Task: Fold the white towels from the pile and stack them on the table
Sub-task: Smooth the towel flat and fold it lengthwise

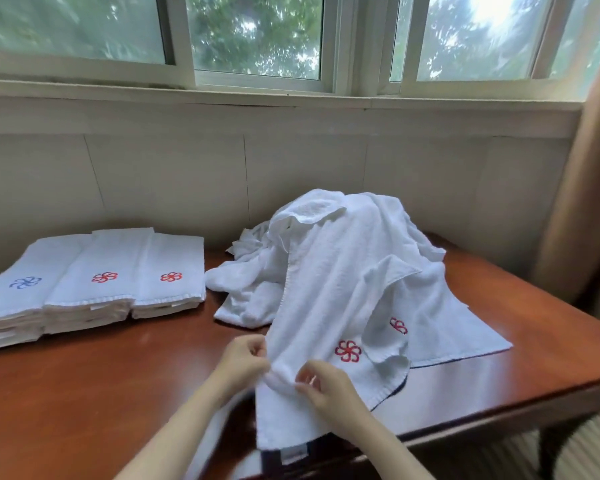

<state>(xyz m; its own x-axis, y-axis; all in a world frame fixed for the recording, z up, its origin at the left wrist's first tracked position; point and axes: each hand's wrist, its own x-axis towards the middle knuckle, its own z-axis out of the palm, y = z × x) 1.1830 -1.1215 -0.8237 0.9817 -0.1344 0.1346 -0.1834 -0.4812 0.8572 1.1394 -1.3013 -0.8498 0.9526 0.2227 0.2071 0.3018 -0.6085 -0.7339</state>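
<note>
White terry towels, folded flat, sit in three stacks side by side on the left part of the reddish-brown wooden table (118, 393). The leftmost stack (25, 299) shows a blue flower emblem on top, and the middle stack (97, 261) and the right-hand stack (174, 258) each show a red one. The three touch one another, with their far ends close to the pale wall. Bare tabletop lies between them and the near edge, where two bare forearms reach in from below. The left hand (245, 355) pinches the left edge of a long white towel (326, 289). Just beside it, the right hand (326, 382) pinches a bunched fold of the same cloth, so the hands are close together and both grip it. This towel drapes down from the top of the heap of unfolded white towels (413, 244), which is well right of the stacks, and its near end hangs over the table's front edge. A red flower emblem (347, 350) shows on it just right of the hands. A second red emblem (398, 324) sits on a towel lying flatter beneath it. Above the wall runs a white-framed window (257, 36) with green leaves behind the glass, and a brown curtain (575, 202) hangs at the far right.
</note>
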